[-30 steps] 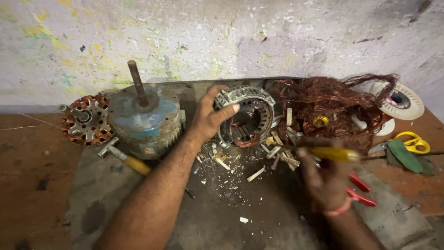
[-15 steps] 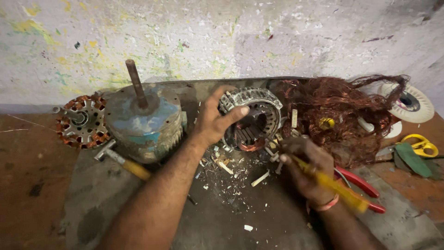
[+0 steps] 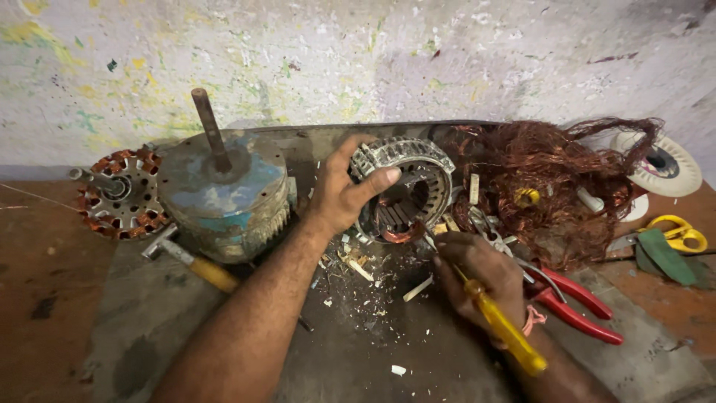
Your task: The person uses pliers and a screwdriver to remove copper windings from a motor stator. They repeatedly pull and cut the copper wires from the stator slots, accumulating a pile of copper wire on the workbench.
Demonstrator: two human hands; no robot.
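Observation:
My left hand grips the rim of a ring-shaped metal stator, which stands tilted on the dark work mat. My right hand holds a yellow-handled screwdriver; its tip points into the lower slots of the stator, where a bit of copper winding shows. White and tan slivers of slot insulation lie scattered under and in front of the stator.
A blue motor housing with a shaft stands left of the stator, a wound rotor part beside it and a hammer in front. To the right lie tangled copper wire, red pliers, yellow scissors and a white spool.
My right hand has moved left and inward with the screwdriver, from open space by the pliers to the stator's lower edge. My left hand has kept its hold on the stator.

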